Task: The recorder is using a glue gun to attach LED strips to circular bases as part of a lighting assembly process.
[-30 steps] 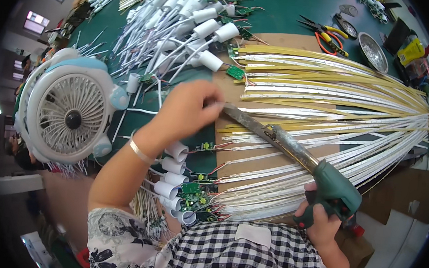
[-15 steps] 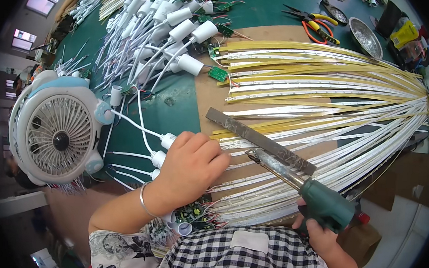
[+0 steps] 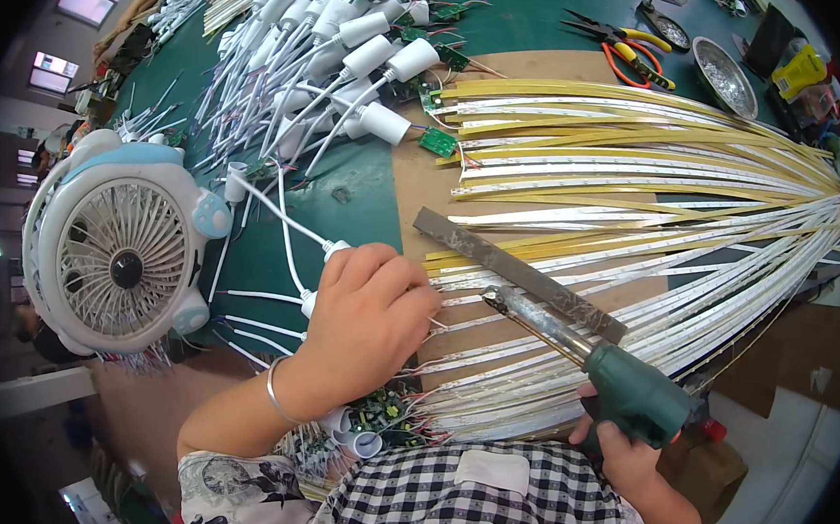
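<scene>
The fan of LED strips [image 3: 640, 180] lies spread over the board so each end is reachable. A flat metal bar [image 3: 521, 274] presses them down. The left hand [image 3: 367, 322] is curled narrow, pinching a strip end and wire; the right hand [image 3: 621, 456] grips the soldering iron [image 3: 589, 357], its tip at that joint.

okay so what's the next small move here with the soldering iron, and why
Probably bring the soldering iron tip a little left to the strip ends under the left hand. The tip hovers just short of the fingers pinning them, and the right hand already grips the handle.
</scene>
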